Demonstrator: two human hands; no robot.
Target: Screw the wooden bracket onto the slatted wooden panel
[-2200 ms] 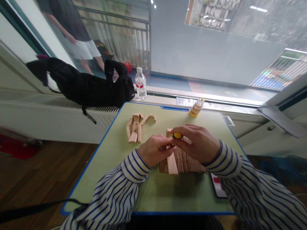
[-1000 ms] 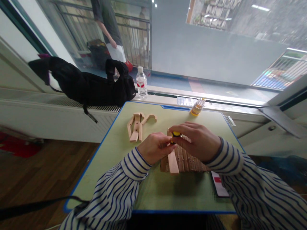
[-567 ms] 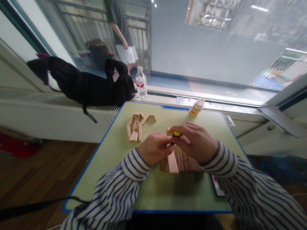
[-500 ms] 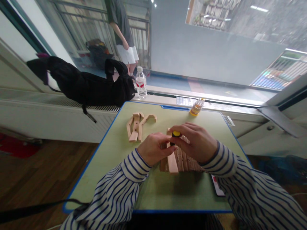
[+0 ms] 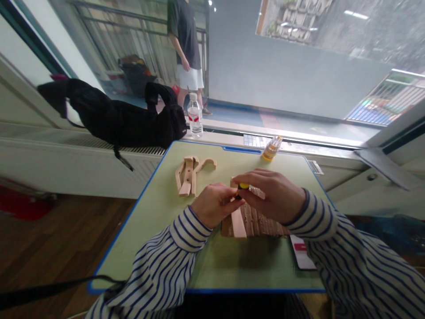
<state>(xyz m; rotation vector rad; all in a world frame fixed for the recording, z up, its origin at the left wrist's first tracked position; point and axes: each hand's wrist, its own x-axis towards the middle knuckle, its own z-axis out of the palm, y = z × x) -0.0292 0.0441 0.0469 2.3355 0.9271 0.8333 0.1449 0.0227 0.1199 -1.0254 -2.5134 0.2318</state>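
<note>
My right hand [image 5: 274, 195] is closed from above around the yellow-and-black handle of a stubby screwdriver [image 5: 244, 186]. My left hand [image 5: 214, 204] pinches with thumb and forefinger low on the same tool; its tip is hidden by the fingers. Beneath both hands a pale wooden strip [image 5: 238, 225] lies along the left part of a brown corrugated block [image 5: 262, 225] with small holes in its top. Several pale wooden hook pieces [image 5: 187, 177], some with drilled holes, lie together at the back left of the table.
The green table [image 5: 149, 230] has a blue rim. A small amber bottle [image 5: 272, 149] stands at its back right. A red-and-white flat item [image 5: 302, 252] lies by my right sleeve. On the sill are a water bottle [image 5: 195, 117] and a black bag [image 5: 126, 117]. A person [image 5: 189, 48] is beyond the glass.
The screwdriver handle tilts slightly differently as my right hand shifts a little to the right. My left hand keeps its pinch. Beyond the window the person has moved right.
</note>
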